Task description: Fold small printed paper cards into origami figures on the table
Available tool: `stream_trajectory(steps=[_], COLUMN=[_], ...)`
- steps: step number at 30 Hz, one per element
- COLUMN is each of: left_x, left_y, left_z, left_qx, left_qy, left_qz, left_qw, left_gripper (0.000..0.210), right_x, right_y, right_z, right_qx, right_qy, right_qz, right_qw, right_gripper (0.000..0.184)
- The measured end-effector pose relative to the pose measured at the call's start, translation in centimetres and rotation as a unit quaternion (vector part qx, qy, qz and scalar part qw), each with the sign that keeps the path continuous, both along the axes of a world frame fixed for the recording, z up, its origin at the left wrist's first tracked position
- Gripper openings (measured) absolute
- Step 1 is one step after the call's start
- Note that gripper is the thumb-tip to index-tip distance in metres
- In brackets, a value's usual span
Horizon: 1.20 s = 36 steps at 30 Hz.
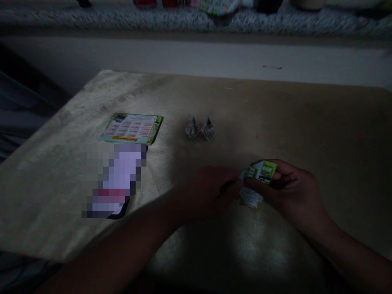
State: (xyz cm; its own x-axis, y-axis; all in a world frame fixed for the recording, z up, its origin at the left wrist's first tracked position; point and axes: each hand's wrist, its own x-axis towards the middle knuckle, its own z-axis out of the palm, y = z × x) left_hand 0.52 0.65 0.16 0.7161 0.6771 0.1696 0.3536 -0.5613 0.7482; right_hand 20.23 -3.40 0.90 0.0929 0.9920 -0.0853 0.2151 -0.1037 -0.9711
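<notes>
Between my two hands is a small folded piece of printed paper, green and white with text on it. My left hand pinches its left edge, fingers closed. On the other side, my right hand grips it with the thumb across the front and the fingers behind. The paper is held just over the table, in the dim light. Farther back stand two small folded paper figures with pointed tops, side by side and seemingly touching.
A stack of printed calendar cards lies at the left of the table. Nearer to me is a phone, its screen lit and pixelated. Behind the table runs a speckled stone ledge with several items on it.
</notes>
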Motion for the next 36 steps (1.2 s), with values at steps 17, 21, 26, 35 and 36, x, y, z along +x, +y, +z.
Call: stream_trajectory(steps=[17, 21, 26, 35, 36], left_x=[0.4, 0.7, 1.1, 1.2, 1.2], left_y=[-0.3, -0.4, -0.6, -0.7, -0.7], left_z=[-0.1, -0.5, -0.6, -0.6, -0.7], left_qx=[-0.007, -0.025, -0.001, -0.096, -0.113], left_qy=[-0.030, -0.054, -0.048, -0.073, -0.078], left_qz=[0.016, 0.024, 0.026, 0.019, 0.025], left_qw=[0.999, 0.998, 0.999, 0.993, 0.990], left_gripper=[0.029, 0.027, 0.026, 0.025, 0.024], right_x=[-0.6, -0.5, -0.4, -0.1, -0.1], right_y=[0.0, -0.1, -0.1, -0.1, -0.2], right_z=[0.5, 0.1, -0.1, -0.8, -0.8], right_qx=[0.015, 0.009, 0.017, 0.017, 0.018], right_qy=[0.005, 0.034, 0.051, 0.083, 0.083], right_qz=[-0.066, -0.072, -0.081, -0.098, -0.101], right_qw=[0.998, 0.997, 0.995, 0.992, 0.991], right_gripper=[0.017, 0.016, 0.018, 0.018, 0.019])
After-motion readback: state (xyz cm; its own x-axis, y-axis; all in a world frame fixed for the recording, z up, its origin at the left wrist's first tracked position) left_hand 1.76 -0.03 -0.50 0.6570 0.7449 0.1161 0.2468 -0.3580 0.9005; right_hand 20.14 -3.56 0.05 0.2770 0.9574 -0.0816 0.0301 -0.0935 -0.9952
